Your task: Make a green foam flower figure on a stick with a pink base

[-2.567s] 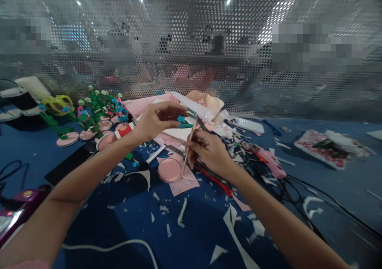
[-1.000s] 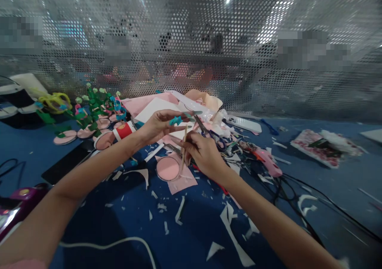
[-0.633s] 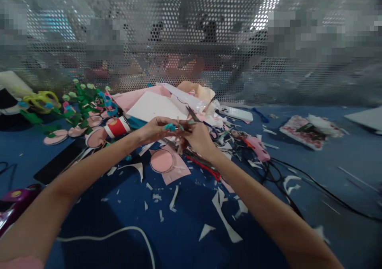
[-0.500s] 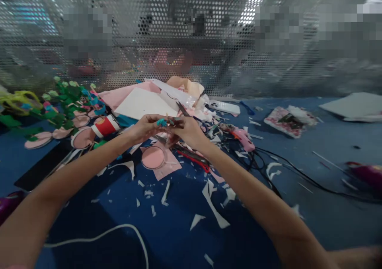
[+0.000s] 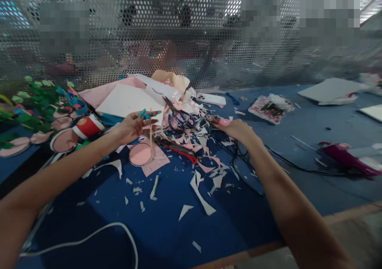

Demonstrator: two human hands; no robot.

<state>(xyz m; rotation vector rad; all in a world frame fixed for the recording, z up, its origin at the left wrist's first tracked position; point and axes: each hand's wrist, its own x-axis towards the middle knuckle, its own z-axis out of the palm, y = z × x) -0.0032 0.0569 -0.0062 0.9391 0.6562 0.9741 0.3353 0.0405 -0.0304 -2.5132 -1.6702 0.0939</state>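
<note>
My left hand [image 5: 131, 126] pinches a thin wooden stick [image 5: 151, 135] held upright, and a small teal piece [image 5: 142, 113] shows at its fingertips. Over on the right, my right hand [image 5: 240, 131] is closed around a pink glue gun [image 5: 224, 121] with a black cord; its fingers are partly hidden. Blue-handled scissors [image 5: 191, 121] rest on the paper scraps between the hands. Below my left hand, a round pink disc [image 5: 140, 154] lies on a pink paper square [image 5: 158, 163]. A red-handled tool [image 5: 182, 151] lies beside it.
Green and pink paper flowers [image 5: 36, 114] and a red-and-white cup [image 5: 88, 126] crowd the left. White sheets [image 5: 128, 100] lean near the perforated metal screen [image 5: 209, 42]. A white phone [image 5: 211, 98] lies behind the scraps. A purple glue gun [image 5: 343, 156] and a white cable [image 5: 89, 241] are nearer.
My right hand has left my left hand and moved right onto the pink glue gun. The scissors show more fully now. The view has shifted right.
</note>
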